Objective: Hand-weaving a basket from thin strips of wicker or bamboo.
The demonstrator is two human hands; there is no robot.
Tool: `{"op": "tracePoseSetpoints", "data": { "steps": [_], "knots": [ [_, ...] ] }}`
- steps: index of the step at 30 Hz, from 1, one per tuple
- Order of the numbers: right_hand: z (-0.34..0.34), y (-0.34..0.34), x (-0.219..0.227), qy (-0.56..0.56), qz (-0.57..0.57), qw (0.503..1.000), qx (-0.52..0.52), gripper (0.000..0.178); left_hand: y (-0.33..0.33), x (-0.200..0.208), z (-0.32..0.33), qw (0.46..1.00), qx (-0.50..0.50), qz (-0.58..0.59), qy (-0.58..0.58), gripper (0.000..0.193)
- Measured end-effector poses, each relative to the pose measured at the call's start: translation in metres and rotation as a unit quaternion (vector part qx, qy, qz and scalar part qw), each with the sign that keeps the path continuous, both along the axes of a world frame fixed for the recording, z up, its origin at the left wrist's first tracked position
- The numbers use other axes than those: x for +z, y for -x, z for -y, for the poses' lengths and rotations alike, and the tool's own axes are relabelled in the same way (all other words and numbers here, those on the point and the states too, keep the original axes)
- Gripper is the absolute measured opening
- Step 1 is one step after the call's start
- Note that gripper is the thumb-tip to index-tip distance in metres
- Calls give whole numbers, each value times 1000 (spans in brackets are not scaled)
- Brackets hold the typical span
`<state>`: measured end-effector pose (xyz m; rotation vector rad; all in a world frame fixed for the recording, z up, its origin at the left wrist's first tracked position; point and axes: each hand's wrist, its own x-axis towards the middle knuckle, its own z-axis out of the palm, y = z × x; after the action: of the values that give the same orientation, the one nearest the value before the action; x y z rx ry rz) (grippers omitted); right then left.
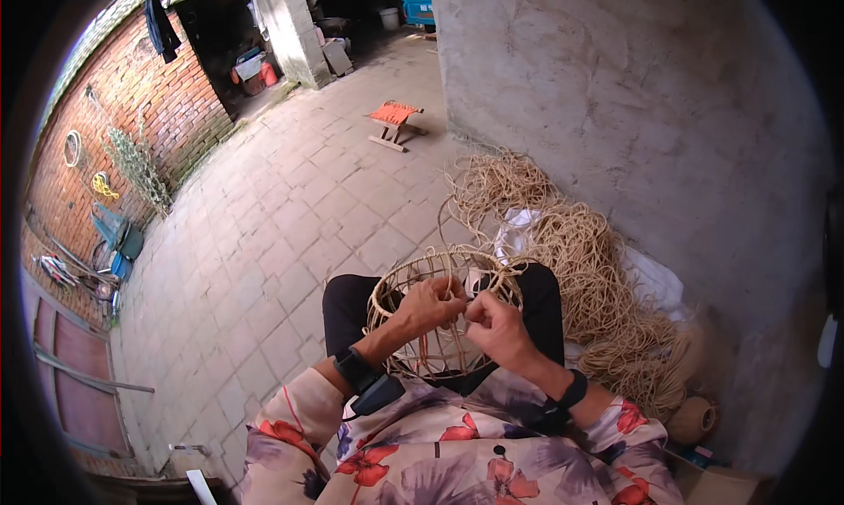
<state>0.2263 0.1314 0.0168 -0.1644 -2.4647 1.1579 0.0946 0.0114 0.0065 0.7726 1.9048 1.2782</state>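
Observation:
An open-work basket (pixel 376 305) of tan cord or wicker rests on my lap between my knees, its round rim facing up. Over its middle, my left hand (pixel 427 305) is closed, fingertips pinching a strand of straw-coloured cord (pixel 450 261) that rises past the rim. Close beside it on the right, my right hand (pixel 498 331) is curled shut with thumb and forefinger together. What those fingertips grip is too small to tell. The two hands almost touch. Part of the basket's weave is hidden beneath my hands and wrists.
Along the grey wall (pixel 633 92) at right lies a large heap of tan cord (pixel 571 250) with white sacks (pixel 652 281) in it. A folding stool with an orange seat (pixel 394 113) stands ahead on the paving (pixel 264 206). Tools and buckets (pixel 130 241) line the brick wall at left.

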Motion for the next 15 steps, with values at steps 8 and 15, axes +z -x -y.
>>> {"op": "tracePoseSetpoints", "data": {
  "steps": [8, 15],
  "knots": [
    [-129, -70, 28, -234, 30, 964, -120, 21, -2, 7, 23, 977, -13, -210, -44, 16],
    [-411, -254, -13, 405, -195, 812, -373, 26, 0, 6, 32, 968, 2, -245, -45, 16]
  ]
}}
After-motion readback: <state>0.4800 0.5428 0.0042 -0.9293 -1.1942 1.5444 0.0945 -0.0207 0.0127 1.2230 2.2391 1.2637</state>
